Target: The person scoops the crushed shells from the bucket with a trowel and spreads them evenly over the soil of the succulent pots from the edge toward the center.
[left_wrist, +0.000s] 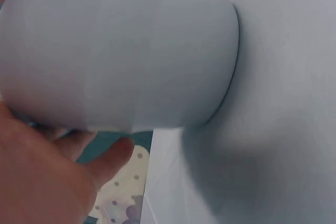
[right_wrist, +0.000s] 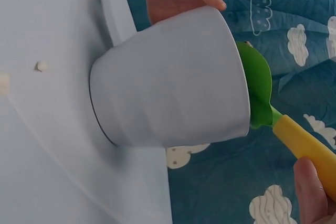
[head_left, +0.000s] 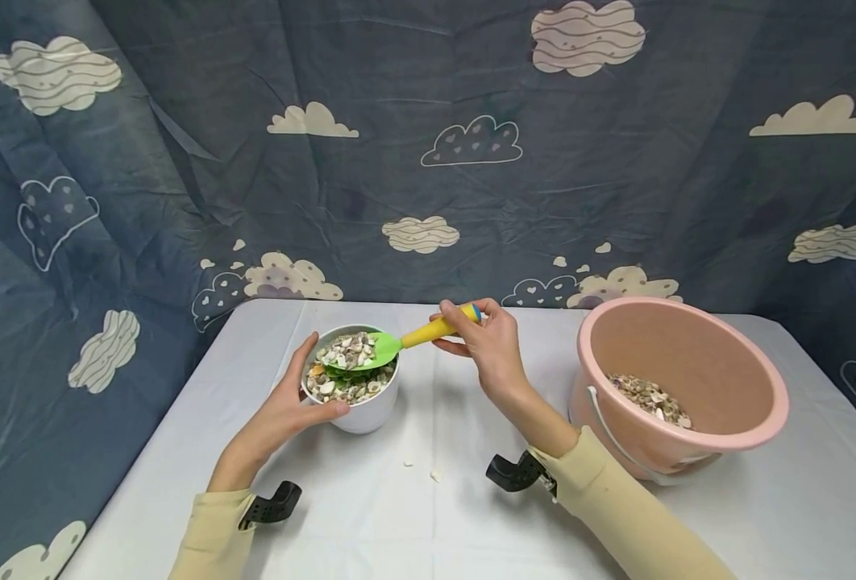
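A white plant pot (head_left: 372, 412) stands upright on the table, filled with small pebbles; some green leaves and a bit of orange show among them. My left hand (head_left: 290, 419) grips it from the left, thumb near the front rim and fingers round the far side. Between my right hand's (head_left: 492, 346) thumb and fingers is the yellow handle of a toy shovel (head_left: 431, 331). Its green blade (right_wrist: 257, 85) lies over the pot's mouth, carrying a heap of pebbles. How deep the blade's tip sits among the pot's pebbles is hard to tell.
To the right stands a large pink bucket (head_left: 740, 379) with pebbles (head_left: 649, 399) in its bottom and a white handle hanging down its side. Two stray pebbles (head_left: 435, 476) lie on the white tablecloth (head_left: 370, 524). A dark cloud-patterned curtain (head_left: 370, 193) hangs behind the table.
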A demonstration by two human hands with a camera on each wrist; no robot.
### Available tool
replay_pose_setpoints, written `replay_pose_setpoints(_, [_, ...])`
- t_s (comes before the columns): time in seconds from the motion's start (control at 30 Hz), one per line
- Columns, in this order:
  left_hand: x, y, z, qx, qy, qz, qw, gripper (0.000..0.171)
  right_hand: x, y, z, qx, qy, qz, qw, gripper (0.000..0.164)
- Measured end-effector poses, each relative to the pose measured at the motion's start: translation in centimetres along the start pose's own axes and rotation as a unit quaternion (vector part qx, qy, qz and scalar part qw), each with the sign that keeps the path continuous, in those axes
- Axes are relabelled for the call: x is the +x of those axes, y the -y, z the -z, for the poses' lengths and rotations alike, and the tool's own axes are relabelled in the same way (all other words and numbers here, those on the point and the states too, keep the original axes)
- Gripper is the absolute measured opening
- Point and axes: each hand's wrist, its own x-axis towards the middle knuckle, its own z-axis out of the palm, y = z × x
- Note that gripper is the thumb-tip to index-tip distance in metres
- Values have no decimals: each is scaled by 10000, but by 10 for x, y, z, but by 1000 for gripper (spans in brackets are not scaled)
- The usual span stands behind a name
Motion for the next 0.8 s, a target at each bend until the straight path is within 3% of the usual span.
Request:
replay_pose_setpoints(0.13, [-1,3,3,-312,174,-145,9993,108,2,2,0,-98,47,-80,9999,37])
replay_pose_setpoints(0.27, [-1,3,4,-342,176,-137,9992,108,4,3,0,-163,33,-124,9998,37])
replay_pose_setpoints(0.63, [0,1,0,157,-79,44,9998,111,8,6,-2,-278,18,-320,9991,39])
replay_pose_setpoints(0.8, [-1,2,2,-188,190,44,9996,109,9,7,-2,-320,-18,-392,9987,40])
